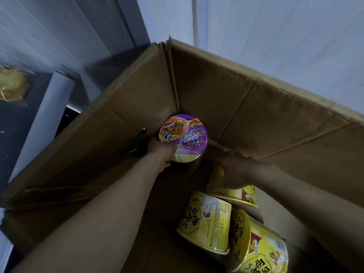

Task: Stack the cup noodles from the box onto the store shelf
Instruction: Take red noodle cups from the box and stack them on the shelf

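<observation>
I look down into an open cardboard box (pixel 246 119). My left hand (pixel 160 151) grips a purple-lidded cup noodle (pixel 185 134) by its side near the box's far corner, lid facing up. My right hand (pixel 234 170) reaches deep into the box and holds a yellow cup noodle (pixel 243 196) lying at the bottom; its fingers curl over the cup's rim. Two more yellow cups lie on their sides closer to me, one (pixel 206 221) in the middle and one (pixel 260 247) at the lower right.
The box's tall flaps (pixel 122 107) rise on the left and far sides. A white post (pixel 49 109) and a dark shelf area with a yellowish packet (pixel 12 87) stand to the left. A pale floor (pixel 275 32) lies beyond the box.
</observation>
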The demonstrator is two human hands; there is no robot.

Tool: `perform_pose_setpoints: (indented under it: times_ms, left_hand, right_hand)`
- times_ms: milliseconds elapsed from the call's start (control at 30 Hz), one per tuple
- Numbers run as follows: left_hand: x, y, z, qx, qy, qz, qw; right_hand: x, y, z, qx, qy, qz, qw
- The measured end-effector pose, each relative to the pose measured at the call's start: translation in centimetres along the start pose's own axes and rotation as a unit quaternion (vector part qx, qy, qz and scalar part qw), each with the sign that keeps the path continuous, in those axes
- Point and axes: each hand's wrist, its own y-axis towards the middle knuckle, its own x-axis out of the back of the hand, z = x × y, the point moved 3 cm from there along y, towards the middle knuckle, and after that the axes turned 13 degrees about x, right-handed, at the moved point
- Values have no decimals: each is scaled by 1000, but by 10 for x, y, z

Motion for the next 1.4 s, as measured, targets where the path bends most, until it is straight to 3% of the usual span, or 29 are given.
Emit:
perform_pose_setpoints:
  times_ms: [167, 300, 367, 533, 633, 700, 800, 1033, 1200, 1400]
  left_hand:
    - [5, 0, 6, 21, -2, 48, 999]
    - [15, -12, 5, 21, -14, 87, 996]
    - [17, -20, 1, 1, -2, 91, 996]
    - [21, -39, 8, -2, 131, 134, 982]
    - [26, -45, 16, -33, 186, 105, 976]
    - [30, -53, 22, -44, 174, 120, 977]
    - [33, -68, 32, -72, 139, 163, 974]
    - [42, -131, 37, -147, 28, 229, 962]
    - [60, -171, 36, -192, -13, 252, 948]
    - [89, -215, 26, -256, -67, 264, 927]
  right_hand:
    - [9, 30, -1, -33, 188, -159, 969]
    - [11, 49, 8, -76, 511, -202, 832]
    - [7, 47, 11, -97, 551, -184, 808]
    - [10, 23, 14, -91, 566, -193, 796]
    - [18, 5, 13, -82, 566, -216, 792]
    - [23, -8, 12, -68, 552, -231, 798]
    - [26, -32, 7, -38, 495, -224, 839]
    - [38, -79, 17, 99, 424, -180, 882]
    - [56, -123, 36, 152, 533, -171, 815]
    - [69, -161, 51, 181, 568, -146, 790]
